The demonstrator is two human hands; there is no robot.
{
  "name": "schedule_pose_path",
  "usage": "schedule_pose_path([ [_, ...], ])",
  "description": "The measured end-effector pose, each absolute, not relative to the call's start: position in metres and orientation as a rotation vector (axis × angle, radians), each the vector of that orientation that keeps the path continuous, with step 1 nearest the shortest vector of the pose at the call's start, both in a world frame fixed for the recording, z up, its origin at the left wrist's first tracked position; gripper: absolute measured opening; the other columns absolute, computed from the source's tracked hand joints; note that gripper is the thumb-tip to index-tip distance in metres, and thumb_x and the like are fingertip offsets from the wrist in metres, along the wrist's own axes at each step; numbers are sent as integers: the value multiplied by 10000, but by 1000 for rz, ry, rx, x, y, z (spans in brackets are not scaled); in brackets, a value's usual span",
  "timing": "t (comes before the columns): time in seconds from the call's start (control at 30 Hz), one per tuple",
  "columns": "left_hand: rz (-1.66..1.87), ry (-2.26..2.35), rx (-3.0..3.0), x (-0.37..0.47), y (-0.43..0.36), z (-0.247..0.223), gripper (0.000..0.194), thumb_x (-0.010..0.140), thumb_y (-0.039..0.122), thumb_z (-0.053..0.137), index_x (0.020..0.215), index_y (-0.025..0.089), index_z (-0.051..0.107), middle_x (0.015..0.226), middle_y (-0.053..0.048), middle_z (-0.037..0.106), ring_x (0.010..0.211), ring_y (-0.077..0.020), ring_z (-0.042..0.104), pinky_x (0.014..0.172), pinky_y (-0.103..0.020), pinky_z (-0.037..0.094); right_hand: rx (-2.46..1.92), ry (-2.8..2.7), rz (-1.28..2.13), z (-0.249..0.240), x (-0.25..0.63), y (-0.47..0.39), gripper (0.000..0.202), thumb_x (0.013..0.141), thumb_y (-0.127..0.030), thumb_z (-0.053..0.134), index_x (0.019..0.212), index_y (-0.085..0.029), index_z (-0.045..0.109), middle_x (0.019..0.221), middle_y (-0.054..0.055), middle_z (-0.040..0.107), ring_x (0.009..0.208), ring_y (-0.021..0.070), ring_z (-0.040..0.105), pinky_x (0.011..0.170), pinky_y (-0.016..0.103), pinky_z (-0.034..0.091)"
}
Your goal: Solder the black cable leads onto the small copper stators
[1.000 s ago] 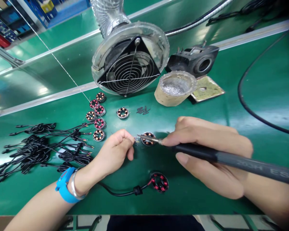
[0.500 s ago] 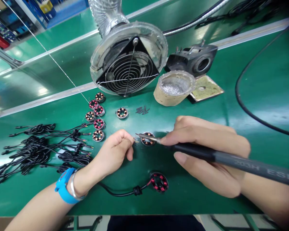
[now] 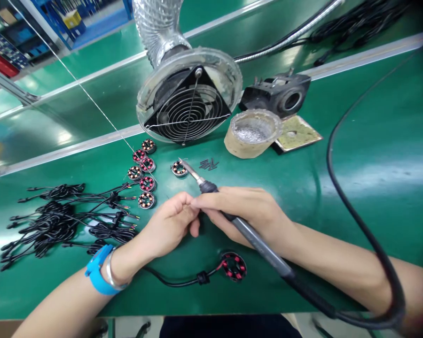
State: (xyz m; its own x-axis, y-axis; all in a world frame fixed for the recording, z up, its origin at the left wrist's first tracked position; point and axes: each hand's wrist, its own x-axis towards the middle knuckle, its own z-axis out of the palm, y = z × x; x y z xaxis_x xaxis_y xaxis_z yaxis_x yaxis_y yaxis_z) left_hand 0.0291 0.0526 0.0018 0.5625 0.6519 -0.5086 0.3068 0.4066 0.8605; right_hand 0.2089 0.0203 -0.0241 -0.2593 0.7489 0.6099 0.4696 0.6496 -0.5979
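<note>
My left hand [image 3: 174, 220] is closed in a pinch above the bench; thin wire ends poked out of it half a second ago, now covered by my right fingers. My right hand [image 3: 248, 211] grips a soldering iron [image 3: 259, 246], its tip pointing up and left, in front of a copper-coil stator [image 3: 179, 168]. The fingertips of both hands meet. In front of them lies a red-coil stator [image 3: 233, 266] joined to a black cable [image 3: 172, 283] that runs under my left wrist. The copper stator formerly between my hands is hidden.
Several stators [image 3: 147, 183] stand left of my hands, beside bundled black cables [image 3: 56, 225]. Small dark tube pieces [image 3: 208, 164] lie ahead. Behind stand a fan with a duct [image 3: 188, 117], a round tub [image 3: 252, 136], an iron stand [image 3: 282, 94] and a sponge tray [image 3: 298, 133].
My right hand has moved left to meet my left fingers, and the soldering iron has swung so its tip points away. The iron's cord has shifted. My left hand stays almost in place.
</note>
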Motion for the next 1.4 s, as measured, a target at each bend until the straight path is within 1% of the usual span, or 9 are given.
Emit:
schedule_pose_path([
  [0.1,255,992,1451,26,53,4,252,959,343,431,781,183,509,659,34,546,594,-91,451,607,-217,362,-963,-1896,349,-24,208,21,279,848,-20,544,1040,-201,636,762,-18,684,648,89,637,633,188,530],
  [0.2,250,1016,1689,24,53,4,239,965,310,432,799,175,538,748,15,573,683,-102,489,653,-224,375,-981,-1852,396,-22,212,20,258,855,-38,566,1045,-205,618,905,2,727,764,90,682,735,178,553],
  [0.3,243,1011,1543,23,54,0,279,960,350,436,765,170,523,670,35,515,557,-76,412,537,-204,333,-968,-1866,461,-23,213,17,286,846,-46,581,1081,-207,605,928,-7,735,775,85,690,758,170,561],
  [0.43,221,1009,1170,26,55,-3,309,919,422,475,727,180,496,498,88,373,384,-50,232,372,-190,178,-975,-1878,428,-27,208,15,310,828,-31,586,1087,-199,614,878,-23,733,747,75,681,742,158,557],
  [0.57,167,1002,974,30,56,1,296,874,439,511,713,193,478,386,116,293,320,-46,155,312,-178,92,-996,-1854,352,-29,204,15,264,856,-45,556,1068,-189,621,898,7,738,717,91,678,684,179,553],
  [0.67,217,1031,950,32,56,2,231,836,390,548,743,196,464,423,105,387,314,-32,187,302,-149,116,-988,-1835,358,-28,205,15,281,844,-38,554,1067,-200,607,926,0,732,768,88,686,730,171,551],
  [0.77,242,1079,940,33,56,1,175,806,332,548,744,199,453,458,94,448,307,-22,205,295,-131,130,-1036,-1822,457,-27,209,16,336,786,-41,593,1080,-203,588,863,-26,692,673,63,653,702,149,542],
  [1.13,283,1131,996,34,54,-1,112,831,272,482,751,193,470,453,98,420,334,-24,215,314,-116,163,-1124,-1795,615,-29,212,19,304,792,-37,553,1058,-183,558,777,-55,635,536,24,542,609,118,470],
  [1.4,304,1128,1098,32,54,-4,161,890,269,468,753,184,475,496,98,422,356,-19,225,349,-125,192,-1095,-1798,552,-27,215,18,282,828,-63,561,1079,-190,579,846,-24,672,630,53,619,655,141,511],
])
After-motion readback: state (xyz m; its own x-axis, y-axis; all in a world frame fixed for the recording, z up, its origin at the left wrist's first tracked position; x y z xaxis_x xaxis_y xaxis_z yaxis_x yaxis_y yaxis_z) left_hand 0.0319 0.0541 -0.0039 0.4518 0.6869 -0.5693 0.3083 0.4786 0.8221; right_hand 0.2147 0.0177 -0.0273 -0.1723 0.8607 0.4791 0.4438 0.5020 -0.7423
